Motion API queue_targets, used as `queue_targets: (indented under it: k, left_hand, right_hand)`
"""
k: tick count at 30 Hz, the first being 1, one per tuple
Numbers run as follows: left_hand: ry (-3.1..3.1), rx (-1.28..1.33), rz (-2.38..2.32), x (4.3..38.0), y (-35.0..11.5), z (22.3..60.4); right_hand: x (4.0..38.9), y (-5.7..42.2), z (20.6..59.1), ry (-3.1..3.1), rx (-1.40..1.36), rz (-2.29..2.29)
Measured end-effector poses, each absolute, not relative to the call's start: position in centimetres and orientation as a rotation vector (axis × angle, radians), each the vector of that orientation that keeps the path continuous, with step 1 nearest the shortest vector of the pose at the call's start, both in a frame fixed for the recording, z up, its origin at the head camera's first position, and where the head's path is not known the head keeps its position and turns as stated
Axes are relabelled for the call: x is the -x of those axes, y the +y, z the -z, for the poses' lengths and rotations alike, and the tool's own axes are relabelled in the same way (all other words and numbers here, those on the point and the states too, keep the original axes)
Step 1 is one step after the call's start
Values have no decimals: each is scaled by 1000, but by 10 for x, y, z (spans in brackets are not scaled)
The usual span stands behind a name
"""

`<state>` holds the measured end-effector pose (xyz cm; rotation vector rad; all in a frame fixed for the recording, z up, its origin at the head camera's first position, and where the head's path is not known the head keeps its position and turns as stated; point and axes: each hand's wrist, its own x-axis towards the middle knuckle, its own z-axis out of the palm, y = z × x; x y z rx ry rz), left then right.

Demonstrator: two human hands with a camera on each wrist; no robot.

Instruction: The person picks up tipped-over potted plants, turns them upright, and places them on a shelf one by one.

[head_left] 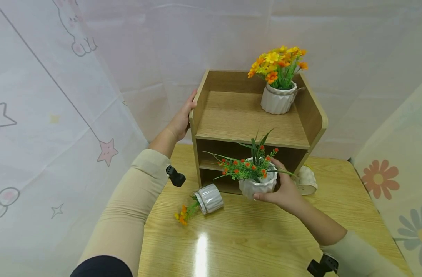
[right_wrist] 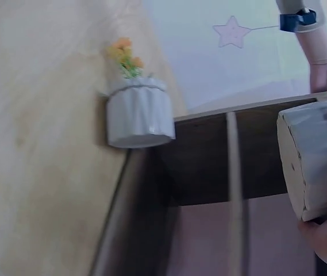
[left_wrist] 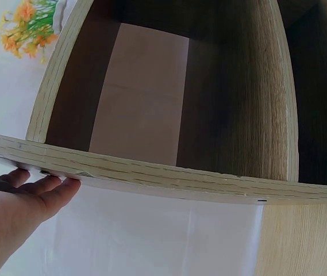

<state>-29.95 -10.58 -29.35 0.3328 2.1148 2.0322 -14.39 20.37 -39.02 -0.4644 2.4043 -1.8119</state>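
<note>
My right hand [head_left: 285, 191] grips a white ribbed flower pot [head_left: 255, 187] holding green sprigs, long leaves and small red-orange flowers, in front of the wooden shelf [head_left: 228, 111]. The right wrist view shows that pot's underside [right_wrist: 291, 167], tilted. Against the outer face of the shelf's left side panel [head_left: 201, 102] rests my left hand [head_left: 180, 122]; its extended fingers touch the wood in the left wrist view. A white pot with yellow and orange flowers [head_left: 278, 100] stands upright on the top board, at the right.
Lying on its side on the table [head_left: 245, 238], before the shelf's left front corner, is a white pot with orange flowers [head_left: 209, 199]. Another white pot [head_left: 306, 181] lies tipped at the shelf's right. Printed cloth [head_left: 75, 96] hangs behind and at both sides.
</note>
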Motion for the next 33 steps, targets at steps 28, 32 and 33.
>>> queue_targets:
  k: [28,32,33]
  left_hand:
    - [2122,-355,-2021,302,-109,293]
    - [2120,-351,-2016,300,-108,293]
    - [2122,-350,-2012,300,-108,294]
  right_hand:
    - [208,186,270,2532,491,1748]
    - [225,179,268,2560,449,1729]
    - [229,178,268,2576,437,1715]
